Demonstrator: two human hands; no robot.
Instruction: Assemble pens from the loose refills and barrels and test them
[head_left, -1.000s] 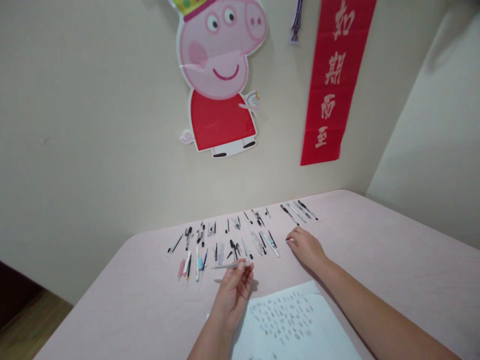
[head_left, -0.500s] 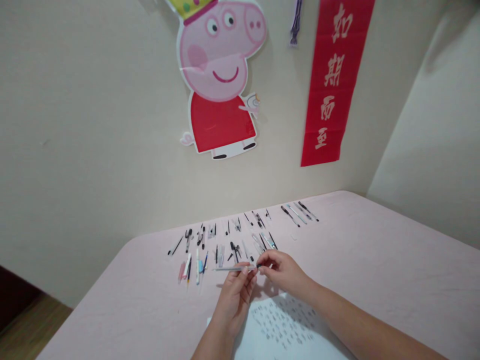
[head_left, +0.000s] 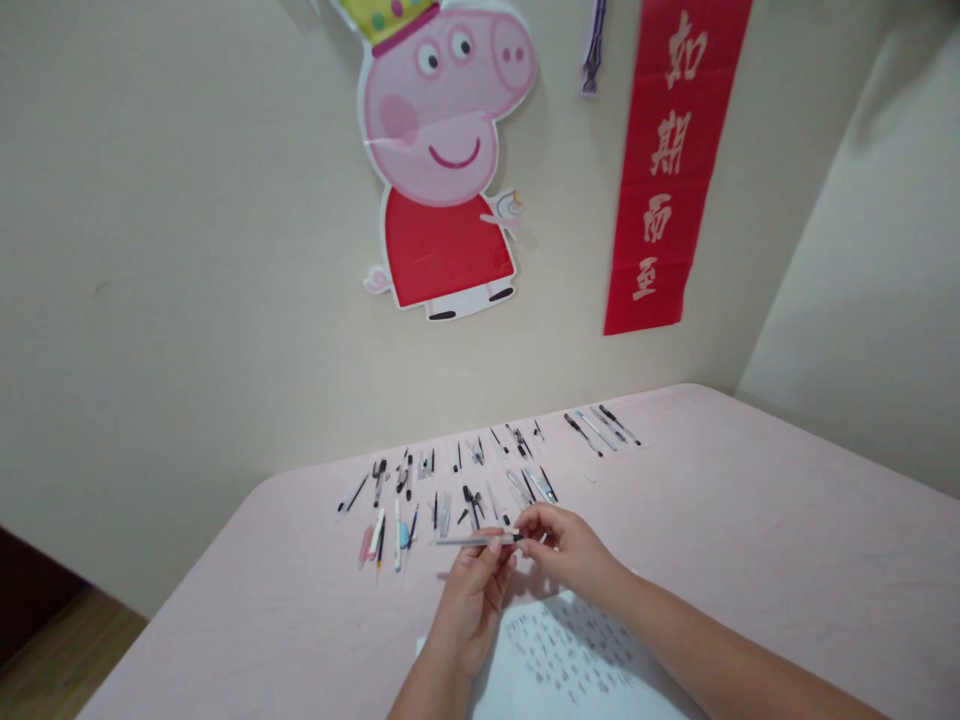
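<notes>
My left hand [head_left: 478, 590] pinches a slim, clear pen barrel [head_left: 457, 541] that lies level and points left. At the barrel's right end, the fingertips of my right hand [head_left: 559, 538] grip a small black pen part [head_left: 517, 537], which meets the barrel; whether it is fully seated cannot be made out. Below both hands lies a white sheet [head_left: 570, 660] covered in rows of small handwritten marks. Just beyond my fingers are loose pen parts [head_left: 472, 505], black and clear, on the pink cloth.
Several groups of pen parts [head_left: 405, 475] spread across the pink-covered surface [head_left: 225, 600]. Pink, white and blue pieces [head_left: 371, 540] lie at left. Several whole pens [head_left: 583, 435] rest at the back right. The wall behind carries a cartoon pig cutout [head_left: 450, 240] and a red banner [head_left: 660, 200].
The black part and the clear barrel now sit in line, with the right hand still at the barrel's end. Otherwise the view has only shifted slightly.
</notes>
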